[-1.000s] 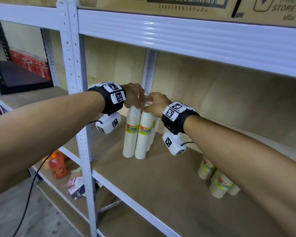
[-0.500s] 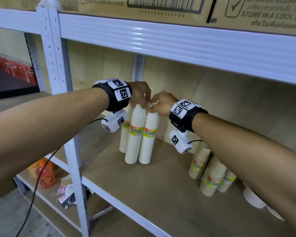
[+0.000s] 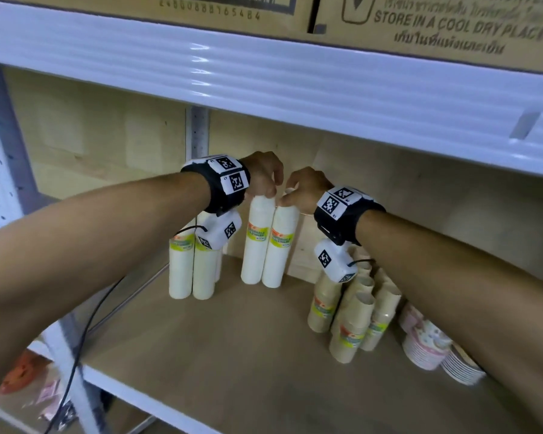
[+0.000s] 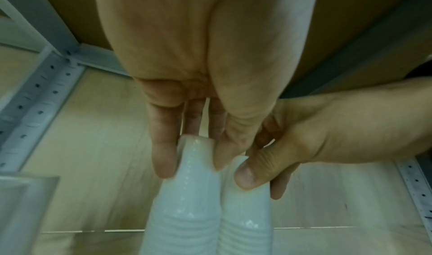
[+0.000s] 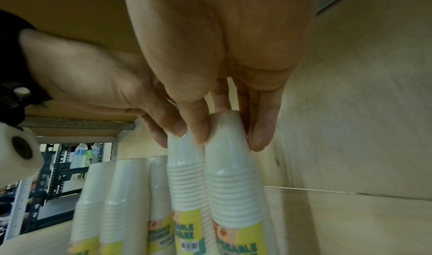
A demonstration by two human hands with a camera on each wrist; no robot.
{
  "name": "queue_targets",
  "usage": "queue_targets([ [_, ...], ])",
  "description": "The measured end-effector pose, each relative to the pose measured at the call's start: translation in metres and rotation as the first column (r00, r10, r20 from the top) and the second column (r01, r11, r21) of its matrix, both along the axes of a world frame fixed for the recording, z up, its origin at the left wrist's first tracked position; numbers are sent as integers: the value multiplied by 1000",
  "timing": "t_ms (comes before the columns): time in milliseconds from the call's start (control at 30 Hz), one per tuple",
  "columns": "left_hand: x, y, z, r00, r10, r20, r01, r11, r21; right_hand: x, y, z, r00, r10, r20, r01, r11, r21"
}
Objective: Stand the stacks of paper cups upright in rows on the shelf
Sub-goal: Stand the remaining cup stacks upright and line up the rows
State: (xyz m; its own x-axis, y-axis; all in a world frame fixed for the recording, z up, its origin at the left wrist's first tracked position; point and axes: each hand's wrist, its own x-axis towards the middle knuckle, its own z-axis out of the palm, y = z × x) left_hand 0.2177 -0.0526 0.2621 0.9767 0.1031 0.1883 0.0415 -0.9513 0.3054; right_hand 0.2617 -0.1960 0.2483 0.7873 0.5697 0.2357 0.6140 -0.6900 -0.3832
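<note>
Step in hand: setting two white cup stacks upright near the shelf's point(image 3: 232, 355) back edge. My left hand point(image 3: 262, 177) pinches the top of the left stack point(image 3: 256, 242); my right hand point(image 3: 304, 189) pinches the top of the right stack point(image 3: 279, 245), the two touching. Their bases appear to rest on the shelf, though blur leaves this unsure. Next move: let go gently, then fetch the brown stacks point(image 3: 355, 321) lying toward the right edge.
</note>
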Motion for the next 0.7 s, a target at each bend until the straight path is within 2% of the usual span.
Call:
queue_targets([
  [233,39,-12,-14,996,-53,74,52,998,23,29,-14,-7,996,-89,-15,89,996,-4],
  [700,65,-10,-32,995,-98,27,101,990,-100,57,-6,-23,985,-146,-94,150,988,35],
])
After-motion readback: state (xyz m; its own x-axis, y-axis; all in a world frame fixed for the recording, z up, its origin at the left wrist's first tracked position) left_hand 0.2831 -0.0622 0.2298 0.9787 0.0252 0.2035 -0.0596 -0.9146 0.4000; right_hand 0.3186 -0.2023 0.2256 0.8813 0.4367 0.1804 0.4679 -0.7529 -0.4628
